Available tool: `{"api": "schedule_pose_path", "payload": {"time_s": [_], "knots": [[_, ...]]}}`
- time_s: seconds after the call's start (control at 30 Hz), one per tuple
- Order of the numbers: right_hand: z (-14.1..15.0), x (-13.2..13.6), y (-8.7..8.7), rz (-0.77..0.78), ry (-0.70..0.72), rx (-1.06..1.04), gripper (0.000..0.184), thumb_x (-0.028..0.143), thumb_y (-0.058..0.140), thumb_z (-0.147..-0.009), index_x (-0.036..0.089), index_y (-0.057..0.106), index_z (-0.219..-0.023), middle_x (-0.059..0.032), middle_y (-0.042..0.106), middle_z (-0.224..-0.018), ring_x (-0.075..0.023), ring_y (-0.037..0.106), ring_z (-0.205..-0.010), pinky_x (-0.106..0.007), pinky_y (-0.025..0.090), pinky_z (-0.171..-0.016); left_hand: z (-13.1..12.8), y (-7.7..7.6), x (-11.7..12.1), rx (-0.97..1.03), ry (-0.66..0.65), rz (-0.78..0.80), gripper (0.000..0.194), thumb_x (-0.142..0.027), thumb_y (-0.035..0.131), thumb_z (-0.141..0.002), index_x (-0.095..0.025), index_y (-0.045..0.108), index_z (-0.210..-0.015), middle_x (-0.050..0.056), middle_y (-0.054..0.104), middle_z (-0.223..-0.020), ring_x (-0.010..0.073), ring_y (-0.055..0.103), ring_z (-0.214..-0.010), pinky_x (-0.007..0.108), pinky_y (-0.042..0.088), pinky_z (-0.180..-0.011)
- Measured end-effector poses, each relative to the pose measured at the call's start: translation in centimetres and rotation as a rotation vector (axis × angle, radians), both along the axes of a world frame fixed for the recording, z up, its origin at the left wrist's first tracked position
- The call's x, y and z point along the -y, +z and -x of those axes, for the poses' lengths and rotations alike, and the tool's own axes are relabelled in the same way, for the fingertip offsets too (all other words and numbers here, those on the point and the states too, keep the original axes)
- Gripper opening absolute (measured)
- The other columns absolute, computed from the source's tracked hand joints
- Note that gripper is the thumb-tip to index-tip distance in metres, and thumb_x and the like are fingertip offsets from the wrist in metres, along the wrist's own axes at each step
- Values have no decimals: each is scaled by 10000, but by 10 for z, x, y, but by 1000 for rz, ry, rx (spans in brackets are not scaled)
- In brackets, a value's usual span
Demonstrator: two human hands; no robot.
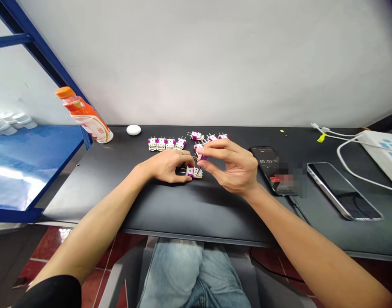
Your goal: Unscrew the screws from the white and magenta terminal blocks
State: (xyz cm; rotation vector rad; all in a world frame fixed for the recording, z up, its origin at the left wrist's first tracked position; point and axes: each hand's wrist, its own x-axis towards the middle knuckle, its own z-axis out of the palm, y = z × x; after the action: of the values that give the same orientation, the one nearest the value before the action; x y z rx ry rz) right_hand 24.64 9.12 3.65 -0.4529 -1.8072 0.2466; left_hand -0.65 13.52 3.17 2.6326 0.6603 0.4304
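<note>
On the black table, my left hand [172,167] is closed around a small white-and-purple part with metal pins [192,172], thumb and fingers at its left side. The part lies flat, pins pointing left. My right hand [233,167] pinches what looks like a small screwdriver with a purple handle [202,157]; its thin dark shaft slants down to the part. The fingers cover much of the handle. Just behind my left hand stands a row of several similar parts [166,144], pins up. More loose ones [196,136] lie behind my right hand, partly hidden by it.
To the right are a black phone [265,160] showing a timer, with a cable plugged in, and another phone [345,192]. A white box [384,154] and white cable sit farther right. An orange-capped bottle [90,117] and a white oval object [133,130] stand at the back left.
</note>
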Motion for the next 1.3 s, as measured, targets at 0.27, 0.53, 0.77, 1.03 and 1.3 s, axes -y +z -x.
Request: {"api": "schedule_pose_path", "payload": {"time_s": [0.27,0.53,0.77,1.03,1.3], "knots": [[-1,1,-2,125,41,23,351,226,782,-1089,346,875,-1405,-72,904,-1292,-256,891,-1074,-430,787,-932,0,-1,-1,-15,14,19,264,-440,812,-987,-208,761,-1103,68,770,-1002,225,689,-851,341,502,-765],[0,1,-5,201,95,1,464,174,668,-1149,348,780,-1563,-66,892,-1364,-228,888,-1136,-393,786,-967,-1,-4,-1,88,5,30,393,-517,872,-986,-218,793,-1229,65,739,-1040,231,689,-879,341,546,-825],[-1,0,2,29,-14,36,334,202,795,-1076,351,888,-1361,-59,887,-1194,-231,859,-1033,-398,769,-902,-10,-8,1,229,-44,52,197,-353,881,-958,-211,792,-1060,95,754,-1115,249,708,-982,364,597,-912],[0,1,1,48,-10,39,265,261,796,-1092,304,881,-1340,-75,906,-1240,-239,878,-1058,-408,767,-956,-13,-8,2,271,-55,115,135,-305,846,-950,-205,782,-1013,73,772,-1051,229,721,-946,344,601,-906],[0,3,0,141,33,21,334,206,686,-1131,299,851,-1407,-88,900,-1295,-248,880,-1141,-420,784,-961,-12,-10,2,253,-43,125,86,-253,852,-942,-207,811,-1002,73,788,-1038,225,741,-928,345,618,-909]]}}
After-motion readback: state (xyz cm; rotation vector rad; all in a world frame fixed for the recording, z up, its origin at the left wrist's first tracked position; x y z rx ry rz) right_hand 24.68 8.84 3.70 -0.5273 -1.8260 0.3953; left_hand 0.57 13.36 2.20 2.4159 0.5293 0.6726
